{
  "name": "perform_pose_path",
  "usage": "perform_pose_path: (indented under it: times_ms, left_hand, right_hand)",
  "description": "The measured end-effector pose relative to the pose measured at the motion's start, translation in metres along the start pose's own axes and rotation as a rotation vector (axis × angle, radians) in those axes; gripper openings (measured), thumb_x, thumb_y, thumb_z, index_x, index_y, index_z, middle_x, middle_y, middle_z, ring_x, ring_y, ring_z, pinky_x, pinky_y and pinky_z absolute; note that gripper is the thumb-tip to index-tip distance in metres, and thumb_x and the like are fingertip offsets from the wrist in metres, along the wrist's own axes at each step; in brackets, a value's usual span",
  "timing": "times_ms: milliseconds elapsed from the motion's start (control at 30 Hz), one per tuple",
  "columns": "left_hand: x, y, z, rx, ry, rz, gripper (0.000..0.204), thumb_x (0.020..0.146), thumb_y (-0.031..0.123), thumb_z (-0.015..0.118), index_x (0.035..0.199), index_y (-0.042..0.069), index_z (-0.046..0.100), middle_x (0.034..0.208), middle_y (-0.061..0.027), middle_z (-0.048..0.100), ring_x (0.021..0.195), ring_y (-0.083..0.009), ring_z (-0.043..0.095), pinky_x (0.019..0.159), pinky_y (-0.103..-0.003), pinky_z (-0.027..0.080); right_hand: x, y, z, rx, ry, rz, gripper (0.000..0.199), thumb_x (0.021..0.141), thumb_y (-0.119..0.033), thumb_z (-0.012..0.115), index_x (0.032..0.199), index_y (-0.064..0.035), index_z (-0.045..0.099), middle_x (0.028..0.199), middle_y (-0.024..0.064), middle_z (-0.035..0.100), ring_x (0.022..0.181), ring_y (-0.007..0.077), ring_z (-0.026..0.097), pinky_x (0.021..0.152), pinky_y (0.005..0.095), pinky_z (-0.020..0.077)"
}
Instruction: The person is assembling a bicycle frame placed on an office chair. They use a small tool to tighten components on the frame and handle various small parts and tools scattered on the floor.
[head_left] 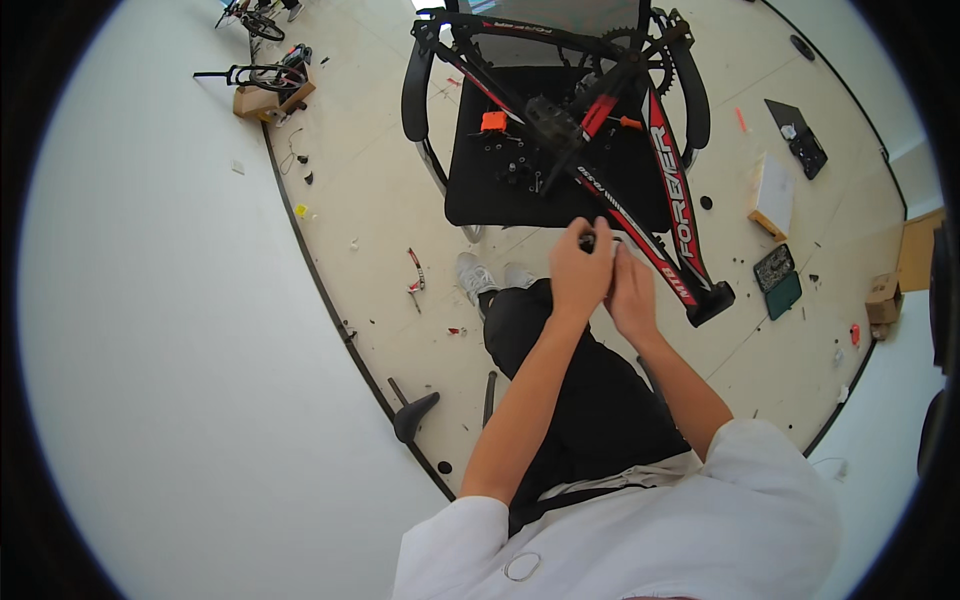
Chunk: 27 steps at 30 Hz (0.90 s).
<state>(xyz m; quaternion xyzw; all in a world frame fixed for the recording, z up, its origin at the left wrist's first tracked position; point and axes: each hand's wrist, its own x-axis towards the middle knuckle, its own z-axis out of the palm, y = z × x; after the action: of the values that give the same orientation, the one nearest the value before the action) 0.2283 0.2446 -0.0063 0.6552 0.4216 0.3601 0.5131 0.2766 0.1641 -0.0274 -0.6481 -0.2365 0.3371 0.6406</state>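
Observation:
Close together over my lap, both hands work at the near edge of a black office chair [480, 203]. My left hand [578, 275] pinches a small dark part [587, 242] whose kind I cannot make out. Beside it, my right hand [630, 292] has its fingers drawn together; whatever they hold is hidden. A black, red and white bicycle frame [676, 190] lies across the chair, its head tube just right of my hands. A toothed chainring [667, 77] is at its far end. Small dark loose parts [515, 170] lie on the seat.
An orange block-shaped thing [494, 122] and an orange-handled tool [630, 123] rest on the seat. Around the floor are a bicycle saddle [413, 416], an opened tool case [780, 285], a white box [772, 195] and a cardboard box [257, 101]. A white wall [180, 300] stands left.

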Motion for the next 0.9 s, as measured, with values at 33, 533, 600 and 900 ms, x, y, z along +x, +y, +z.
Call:
perform_pose_path:
  times_ms: [33, 533, 600, 900]
  left_hand:
    - [0.000, -0.004, -0.009, -0.010, 0.038, -0.008, 0.036, 0.091, 0.028, 0.060, 0.073, -0.003, 0.053, 0.060, -0.0143, 0.053, 0.055, -0.0251, 0.049, 0.055, -0.037, 0.041]
    - [-0.018, -0.020, -0.096, -0.487, -0.338, -0.562, 0.025, 0.090, 0.024, 0.060, 0.076, 0.005, 0.049, 0.056, -0.0050, 0.048, 0.041, -0.0109, 0.037, 0.042, -0.027, 0.033]
    - [-0.023, -0.022, -0.087, -0.281, -0.511, -0.497, 0.025, 0.089, 0.023, 0.062, 0.076, 0.005, 0.050, 0.057, -0.0038, 0.050, 0.042, -0.0094, 0.040, 0.042, -0.026, 0.034]
    - [-0.016, -0.026, -0.010, -0.024, -0.395, -0.075, 0.026, 0.087, 0.025, 0.065, 0.086, -0.002, 0.063, 0.063, -0.0073, 0.061, 0.059, -0.0115, 0.058, 0.055, -0.029, 0.046]
  right_hand:
    - [0.003, 0.003, 0.010, -0.127, 0.008, -0.149, 0.042, 0.103, -0.030, 0.039, 0.079, 0.0012, 0.054, 0.059, 0.0033, 0.049, 0.053, 0.0115, 0.046, 0.051, 0.0296, 0.0372]
    - [0.035, 0.028, 0.002, -0.148, -0.537, 0.238, 0.034, 0.092, -0.028, 0.063, 0.111, -0.0007, 0.054, 0.083, 0.0081, 0.060, 0.052, 0.0111, 0.054, 0.044, 0.0252, 0.0428]
    - [0.041, 0.009, 0.001, -0.051, -0.361, 0.132, 0.048, 0.089, -0.027, 0.066, 0.124, -0.0005, 0.047, 0.103, 0.0138, 0.063, 0.061, 0.0144, 0.061, 0.048, 0.0275, 0.0502]
    - [0.028, -0.018, -0.061, 0.157, -0.544, 0.063, 0.075, 0.081, -0.015, 0.073, 0.143, -0.0065, 0.031, 0.134, 0.0105, 0.050, 0.120, 0.0211, 0.050, 0.093, 0.0351, 0.0477]
